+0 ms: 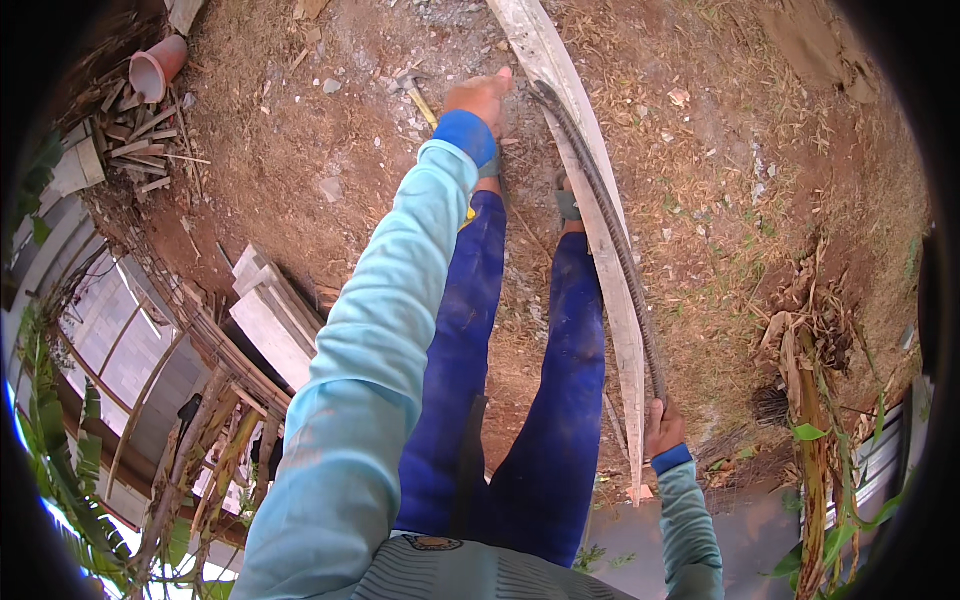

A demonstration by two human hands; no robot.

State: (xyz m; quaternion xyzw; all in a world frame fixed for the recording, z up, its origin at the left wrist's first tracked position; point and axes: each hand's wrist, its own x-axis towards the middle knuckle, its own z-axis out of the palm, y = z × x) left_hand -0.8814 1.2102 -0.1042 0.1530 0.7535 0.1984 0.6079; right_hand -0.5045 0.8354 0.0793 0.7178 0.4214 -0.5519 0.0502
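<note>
A long, dark, ribbed metal bar lies along a pale wooden plank, its far end slightly bent. My right hand is closed around the bar's near end, beside the plank's narrow tip. Farther out, my left hand reaches forward over the ground, a little left of the bar's far end and apart from it. One digit points toward the plank, while the other fingers are mostly hidden beneath the hand. Just left of that hand lies a hammer with a yellow handle, on the ground.
My legs stand on dry soil strewn with chips. Stacked boards lie at left, near a wood-scrap pile and a pinkish bucket on its side. A dried plant stands at right; poles lean at lower left.
</note>
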